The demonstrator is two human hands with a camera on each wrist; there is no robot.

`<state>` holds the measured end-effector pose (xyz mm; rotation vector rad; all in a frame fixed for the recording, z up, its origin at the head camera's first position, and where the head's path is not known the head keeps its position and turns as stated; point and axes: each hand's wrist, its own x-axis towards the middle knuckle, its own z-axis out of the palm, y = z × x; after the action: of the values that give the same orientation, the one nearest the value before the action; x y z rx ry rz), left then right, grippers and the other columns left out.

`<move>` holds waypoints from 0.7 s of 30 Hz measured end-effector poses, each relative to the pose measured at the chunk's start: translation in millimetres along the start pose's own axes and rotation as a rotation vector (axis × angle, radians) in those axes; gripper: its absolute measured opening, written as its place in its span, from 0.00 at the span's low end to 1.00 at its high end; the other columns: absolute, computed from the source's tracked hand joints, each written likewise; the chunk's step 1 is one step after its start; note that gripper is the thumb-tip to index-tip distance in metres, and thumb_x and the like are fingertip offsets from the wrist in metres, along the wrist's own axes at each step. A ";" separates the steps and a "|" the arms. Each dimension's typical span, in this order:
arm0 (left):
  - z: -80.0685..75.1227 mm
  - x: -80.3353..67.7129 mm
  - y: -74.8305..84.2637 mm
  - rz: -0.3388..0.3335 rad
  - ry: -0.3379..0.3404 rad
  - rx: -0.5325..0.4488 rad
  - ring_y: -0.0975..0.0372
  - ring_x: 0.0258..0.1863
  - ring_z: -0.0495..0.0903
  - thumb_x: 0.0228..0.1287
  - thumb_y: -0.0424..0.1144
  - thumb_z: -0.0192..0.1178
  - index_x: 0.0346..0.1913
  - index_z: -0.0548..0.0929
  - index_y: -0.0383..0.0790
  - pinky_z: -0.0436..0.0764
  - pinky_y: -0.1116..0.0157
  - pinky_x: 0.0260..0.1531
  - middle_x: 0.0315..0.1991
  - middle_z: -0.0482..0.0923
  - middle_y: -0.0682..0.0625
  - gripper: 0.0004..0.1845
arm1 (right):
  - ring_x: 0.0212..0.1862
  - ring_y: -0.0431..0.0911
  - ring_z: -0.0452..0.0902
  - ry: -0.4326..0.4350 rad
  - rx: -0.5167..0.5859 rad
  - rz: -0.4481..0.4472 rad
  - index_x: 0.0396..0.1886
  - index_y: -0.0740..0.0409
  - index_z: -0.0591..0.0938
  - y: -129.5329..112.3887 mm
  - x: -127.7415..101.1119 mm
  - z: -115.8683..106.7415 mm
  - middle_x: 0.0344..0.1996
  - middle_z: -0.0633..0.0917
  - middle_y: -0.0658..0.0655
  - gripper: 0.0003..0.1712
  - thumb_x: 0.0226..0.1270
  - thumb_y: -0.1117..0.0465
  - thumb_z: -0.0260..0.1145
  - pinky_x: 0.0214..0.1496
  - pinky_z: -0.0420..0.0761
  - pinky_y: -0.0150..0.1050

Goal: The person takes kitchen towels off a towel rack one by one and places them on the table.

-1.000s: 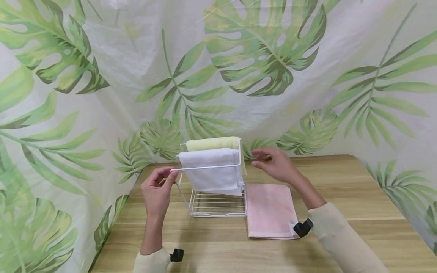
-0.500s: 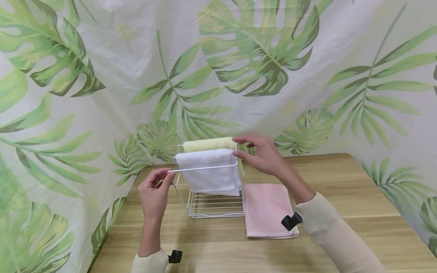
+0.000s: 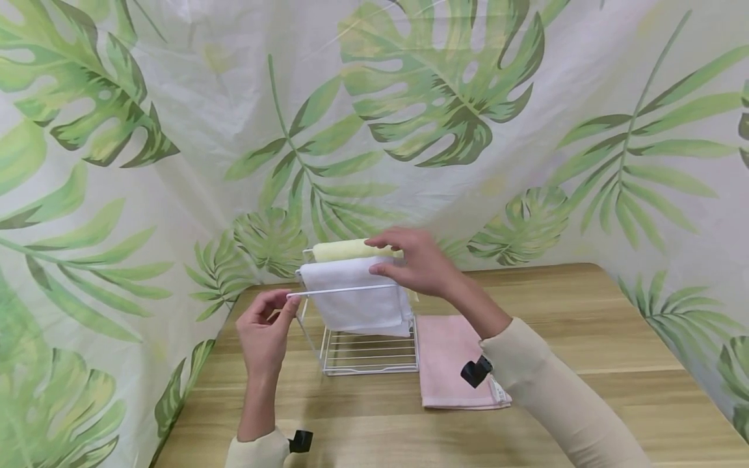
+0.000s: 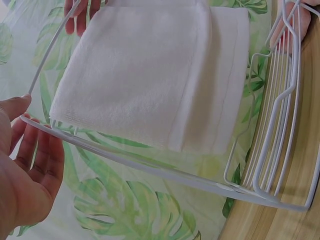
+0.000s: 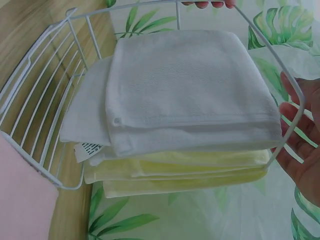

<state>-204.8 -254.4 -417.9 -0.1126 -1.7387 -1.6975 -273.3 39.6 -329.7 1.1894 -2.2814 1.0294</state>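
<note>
Pinching a white wire rack (image 3: 339, 290) at its upper near left corner, between thumb and fingers of the left hand (image 3: 263, 328). Reaching over the rack's upper right end with the right hand (image 3: 418, 263), with thumb and fingertips parted and loosely curved; unable to tell for certain whether touching anything there. Showing a white towel (image 3: 351, 309) to the right of the left fingertips, draped behind the pinched bar, its upper right part beside the right thumb. Showing a yellow towel (image 3: 339, 250) just behind the white one, near the right fingertips. With the rack's slatted base below and between both hands, on a wooden table (image 3: 363, 422). With a folded pink towel (image 3: 447, 364) lying flat below the right fingers, just right of that base. Facing a leafy backdrop (image 3: 409, 97) beyond all the fingers.
</note>
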 end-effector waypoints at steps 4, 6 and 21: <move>0.6 -1.5 2.6 0.004 0.004 0.040 0.70 0.32 0.84 0.61 0.24 0.76 0.44 0.87 0.22 0.86 0.78 0.32 0.32 0.87 0.59 0.11 | 0.55 0.55 0.88 -0.054 0.004 0.016 0.60 0.62 0.88 0.0 9.4 3.7 0.54 0.91 0.61 0.25 0.67 0.57 0.80 0.57 0.88 0.53; 1.0 -2.0 3.4 0.010 0.005 0.057 0.70 0.32 0.85 0.60 0.24 0.77 0.44 0.87 0.24 0.85 0.79 0.31 0.32 0.87 0.60 0.11 | 0.56 0.54 0.87 -0.079 0.003 0.022 0.61 0.61 0.88 -0.1 14.1 5.3 0.54 0.91 0.60 0.25 0.67 0.57 0.80 0.58 0.89 0.52; 5.0 -1.9 0.8 0.026 0.029 0.040 0.72 0.31 0.85 0.60 0.23 0.77 0.43 0.87 0.21 0.86 0.79 0.32 0.31 0.87 0.60 0.11 | 0.59 0.49 0.88 -0.245 0.055 0.100 0.63 0.58 0.87 2.7 35.1 15.2 0.59 0.91 0.55 0.27 0.67 0.56 0.81 0.65 0.88 0.49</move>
<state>-204.9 -249.0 -417.7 -0.0914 -1.7412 -1.6374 -295.6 10.0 -319.8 1.2989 -2.5377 1.0381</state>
